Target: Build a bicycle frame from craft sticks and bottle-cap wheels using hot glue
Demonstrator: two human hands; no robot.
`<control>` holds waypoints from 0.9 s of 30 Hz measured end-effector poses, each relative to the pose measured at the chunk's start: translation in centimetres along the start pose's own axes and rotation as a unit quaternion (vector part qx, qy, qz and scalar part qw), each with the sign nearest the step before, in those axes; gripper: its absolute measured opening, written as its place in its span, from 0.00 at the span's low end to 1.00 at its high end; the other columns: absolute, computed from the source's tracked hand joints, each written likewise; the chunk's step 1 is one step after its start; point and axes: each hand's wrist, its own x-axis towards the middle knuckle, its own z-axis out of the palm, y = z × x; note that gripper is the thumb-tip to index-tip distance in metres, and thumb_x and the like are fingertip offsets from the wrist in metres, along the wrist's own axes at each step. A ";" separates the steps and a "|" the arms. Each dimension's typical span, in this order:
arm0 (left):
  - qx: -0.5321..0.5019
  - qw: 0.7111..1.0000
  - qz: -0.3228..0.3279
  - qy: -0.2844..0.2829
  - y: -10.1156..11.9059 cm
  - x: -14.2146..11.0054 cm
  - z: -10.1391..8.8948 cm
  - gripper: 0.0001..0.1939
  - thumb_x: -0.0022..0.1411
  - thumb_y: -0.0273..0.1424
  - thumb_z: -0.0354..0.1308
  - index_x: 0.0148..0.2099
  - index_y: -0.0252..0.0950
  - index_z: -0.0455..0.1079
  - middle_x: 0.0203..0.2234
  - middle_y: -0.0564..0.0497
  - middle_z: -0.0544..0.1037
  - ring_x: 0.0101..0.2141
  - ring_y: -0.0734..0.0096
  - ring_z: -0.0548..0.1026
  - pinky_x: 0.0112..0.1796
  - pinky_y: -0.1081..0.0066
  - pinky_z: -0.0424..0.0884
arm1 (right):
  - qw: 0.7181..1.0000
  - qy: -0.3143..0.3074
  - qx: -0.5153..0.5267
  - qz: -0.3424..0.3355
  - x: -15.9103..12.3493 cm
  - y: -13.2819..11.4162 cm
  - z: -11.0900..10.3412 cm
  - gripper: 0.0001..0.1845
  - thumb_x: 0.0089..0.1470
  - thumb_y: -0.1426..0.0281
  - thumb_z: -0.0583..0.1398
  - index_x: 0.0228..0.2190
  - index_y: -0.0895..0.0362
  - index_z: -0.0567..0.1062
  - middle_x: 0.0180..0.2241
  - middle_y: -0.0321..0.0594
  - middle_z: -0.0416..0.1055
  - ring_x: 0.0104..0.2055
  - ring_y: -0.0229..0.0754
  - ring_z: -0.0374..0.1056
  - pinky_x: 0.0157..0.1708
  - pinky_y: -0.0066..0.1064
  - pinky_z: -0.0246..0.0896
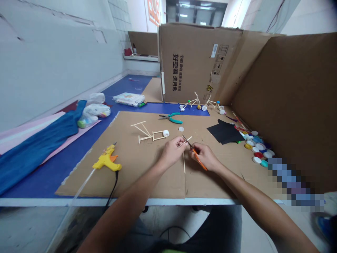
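Observation:
My left hand (172, 151) pinches a thin wooden stick (187, 140) that points up and to the right. My right hand (206, 157) is closed round orange-handled scissors (196, 157), whose blades meet the stick just past my left fingertips. Another loose stick (184, 163) lies on the cardboard sheet (137, 165) below my hands. A partly built stick frame with a white cap wheel (152, 134) lies a little beyond my left hand.
A yellow glue gun (107, 161) with its cord lies at the left. Teal pliers (172, 118), black paper (223, 131), several bottle caps (258, 147) and two small stick bicycles (202, 103) sit farther back. Cardboard walls (284, 102) close the right and rear. Plastic bags (93, 110) and blue cloth (39, 144) lie left.

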 end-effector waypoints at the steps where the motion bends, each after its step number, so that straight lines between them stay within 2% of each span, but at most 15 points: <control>1: 0.051 0.998 0.022 0.022 0.1 -0.2 0.0 0.07 0.62 0.34 0.57 0.33 0.37 0.71 0.24 0.56 0.73 0.27 0.74 0.68 0.30 0.74 0.60 | 1.000 -0.001 0.003 -0.001 0.0 0.1 0.1 0.06 0.49 0.69 0.58 0.25 0.54 0.66 0.22 0.29 0.58 0.27 0.36 0.53 0.28 0.28 0.50; 4: 0.132 0.988 0.069 0.033 0.4 -0.6 -0.2 0.09 0.65 0.32 0.54 0.33 0.38 0.72 0.26 0.54 0.76 0.28 0.73 0.70 0.32 0.73 0.61 | 1.000 -0.005 0.006 -0.008 -0.1 0.1 0.2 0.06 0.50 0.68 0.59 0.25 0.55 0.66 0.23 0.29 0.58 0.27 0.36 0.54 0.28 0.28 0.50; 8: 0.133 0.987 0.087 0.005 0.6 -0.7 -0.7 0.10 0.66 0.32 0.53 0.33 0.38 0.71 0.26 0.55 0.75 0.29 0.73 0.70 0.33 0.73 0.60 | 1.000 -0.011 -0.010 -0.016 -0.2 0.0 0.0 0.06 0.51 0.68 0.58 0.26 0.55 0.66 0.22 0.28 0.57 0.26 0.35 0.53 0.27 0.27 0.48; 17: -0.019 0.998 0.026 -0.061 0.5 0.0 -1.2 0.13 0.61 0.39 0.55 0.28 0.36 0.65 0.19 0.59 0.61 0.22 0.76 0.58 0.26 0.74 0.54 | 1.000 -0.013 -0.011 -0.025 -0.7 -0.6 -0.2 0.05 0.51 0.70 0.58 0.25 0.55 0.66 0.22 0.28 0.57 0.26 0.35 0.53 0.27 0.28 0.47; 23: -0.097 0.988 -0.029 -0.113 0.7 0.2 -1.5 0.14 0.59 0.42 0.57 0.30 0.36 0.67 0.18 0.58 0.66 0.20 0.78 0.58 0.23 0.76 0.54 | 0.999 -0.009 -0.018 -0.034 -0.8 -1.0 -0.4 0.04 0.50 0.71 0.57 0.25 0.55 0.66 0.22 0.28 0.57 0.25 0.35 0.53 0.26 0.28 0.47; 25: -0.078 0.990 -0.034 -0.109 0.8 0.0 -1.4 0.14 0.60 0.42 0.56 0.32 0.35 0.69 0.19 0.57 0.69 0.20 0.77 0.60 0.24 0.75 0.56 | 1.000 -0.008 -0.011 -0.027 -0.8 -1.1 -0.4 0.04 0.49 0.71 0.57 0.24 0.55 0.66 0.21 0.28 0.57 0.25 0.35 0.53 0.27 0.28 0.47; 27: -0.011 0.998 -0.006 -0.060 0.9 -0.3 -1.1 0.12 0.61 0.40 0.56 0.33 0.36 0.70 0.21 0.55 0.72 0.22 0.76 0.64 0.26 0.75 0.58 | 1.000 -0.012 0.006 -0.019 -0.7 -1.2 -0.4 0.04 0.48 0.70 0.57 0.24 0.55 0.66 0.22 0.28 0.57 0.26 0.35 0.53 0.27 0.28 0.47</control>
